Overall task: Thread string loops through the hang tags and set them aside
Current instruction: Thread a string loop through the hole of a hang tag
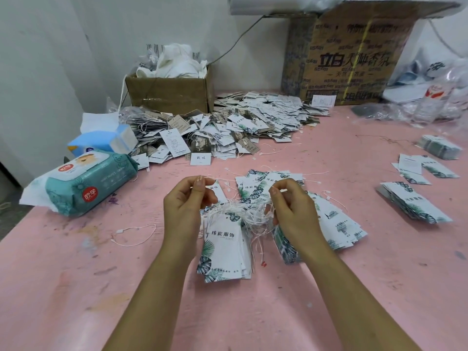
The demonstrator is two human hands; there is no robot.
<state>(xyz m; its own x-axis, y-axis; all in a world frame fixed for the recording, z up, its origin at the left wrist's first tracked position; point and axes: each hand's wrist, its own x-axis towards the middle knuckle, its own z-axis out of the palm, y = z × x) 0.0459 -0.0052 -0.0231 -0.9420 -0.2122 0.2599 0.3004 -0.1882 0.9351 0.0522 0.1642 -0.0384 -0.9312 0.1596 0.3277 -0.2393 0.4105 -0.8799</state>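
Left hand [187,206]: thumb and forefinger pinch a thin white string [219,178], held above the table [76,287].
Right hand [291,209]: fingertips pinch what looks like the same string; lower fingers curl into the string tangle [249,215].
Tag being threaded: cannot tell; the tangle hides the holes.
Done: leaf-print tags [222,244] just below the hands carry strings; so does the back heap [240,125].
Left: right-side stacks [415,206] show no strings.
Progress: judged well along, unfinished.
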